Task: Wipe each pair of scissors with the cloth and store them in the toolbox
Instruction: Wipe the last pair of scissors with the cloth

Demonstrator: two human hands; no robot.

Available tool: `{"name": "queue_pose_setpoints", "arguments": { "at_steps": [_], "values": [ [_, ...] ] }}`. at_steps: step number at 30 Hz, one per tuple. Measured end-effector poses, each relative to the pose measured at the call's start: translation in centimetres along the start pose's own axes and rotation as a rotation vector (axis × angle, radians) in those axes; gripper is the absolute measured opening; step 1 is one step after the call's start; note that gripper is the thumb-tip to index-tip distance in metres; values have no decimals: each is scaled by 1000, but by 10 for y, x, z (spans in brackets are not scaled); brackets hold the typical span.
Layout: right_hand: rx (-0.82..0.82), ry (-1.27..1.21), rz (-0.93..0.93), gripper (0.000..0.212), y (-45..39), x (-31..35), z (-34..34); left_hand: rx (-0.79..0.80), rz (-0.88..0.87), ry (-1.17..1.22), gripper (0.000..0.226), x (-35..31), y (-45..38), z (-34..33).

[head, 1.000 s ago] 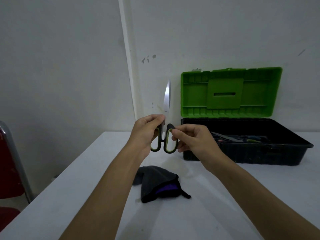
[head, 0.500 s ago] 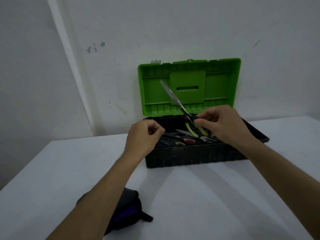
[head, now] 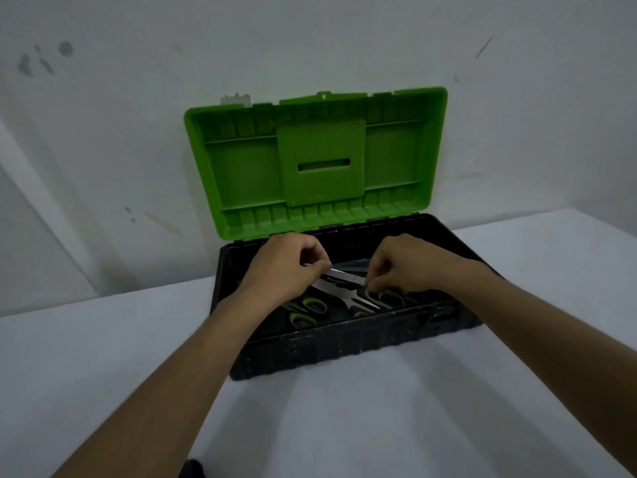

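The black toolbox (head: 331, 353) stands open on the white table, its green lid (head: 241, 167) upright against the wall. Both my hands are inside it. My right hand (head: 403, 267) pinches the green-and-black handle end of a pair of scissors (head: 348, 277). My left hand (head: 286, 267) pinches the blade tip of that same pair. The scissors lie nearly flat, low in the box. Under them rest other scissors with green handles (head: 310, 310) and a bright blade (head: 331, 291). A dark corner of the cloth (head: 193, 469) shows at the bottom edge.
The white table (head: 448, 426) stretches all around the box, with its far right edge near the wall. The white wall (head: 103, 132) rises right behind the lid.
My right hand has lowered the scissors from a raised tilt down into the box. My left hand moved in from the box's front and took the blade tip. The view dropped closer.
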State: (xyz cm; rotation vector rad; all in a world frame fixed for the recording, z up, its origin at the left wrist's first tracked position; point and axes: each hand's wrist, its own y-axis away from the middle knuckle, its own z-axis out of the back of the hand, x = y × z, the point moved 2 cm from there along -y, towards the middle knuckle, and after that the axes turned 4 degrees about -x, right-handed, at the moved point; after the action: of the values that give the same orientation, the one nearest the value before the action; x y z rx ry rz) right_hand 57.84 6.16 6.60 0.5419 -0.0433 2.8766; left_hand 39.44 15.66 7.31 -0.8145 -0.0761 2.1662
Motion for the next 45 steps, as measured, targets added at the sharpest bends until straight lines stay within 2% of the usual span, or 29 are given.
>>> {"name": "queue_pose_setpoints", "arguments": {
  "at_steps": [7, 9, 12, 16, 19, 21, 23, 25, 27, 34, 40, 45],
  "values": [
    [-35, -58, -36, 9, -6, 0, -6, 62, 14, -58, 6, 2, -10, -11],
    [-175, -64, -7, 8, -8, 4, 5, -17, -49, -186, 11, -6, -14, -4],
    [-461, -103, 78, 14, -15, 18, 31, -230, -179, -349, 19, -28, -27, 19],
    [-802, -96, 230, 21, -28, 46, 68, -468, -271, -347, 25, -55, -60, 61],
    [-948, 4, 246, 41, -43, 61, 89, -554, -246, -365, 37, -63, -83, 85],
    [-920, 66, 219, 56, -55, 67, 100, -536, -183, -415, 48, -60, -94, 95],
    [-800, 123, 173, 65, -66, 70, 105, -448, -100, -469, 57, -54, -101, 99],
    [-696, 206, 125, 70, -74, 68, 105, -344, -20, -483, 59, -50, -103, 97],
    [-667, 251, 91, 70, -73, 69, 104, -301, 23, -489, 57, -50, -100, 95],
    [-829, 208, 154, 45, -12, 76, 104, -449, -94, -552, 39, -70, -56, 103],
    [-916, 108, 152, 50, 69, 72, 35, -451, -181, -665, 44, -67, 17, 75],
    [-845, 141, 110, 55, 117, 61, -21, -405, -196, -649, 45, -53, 71, 38]
  ]
}}
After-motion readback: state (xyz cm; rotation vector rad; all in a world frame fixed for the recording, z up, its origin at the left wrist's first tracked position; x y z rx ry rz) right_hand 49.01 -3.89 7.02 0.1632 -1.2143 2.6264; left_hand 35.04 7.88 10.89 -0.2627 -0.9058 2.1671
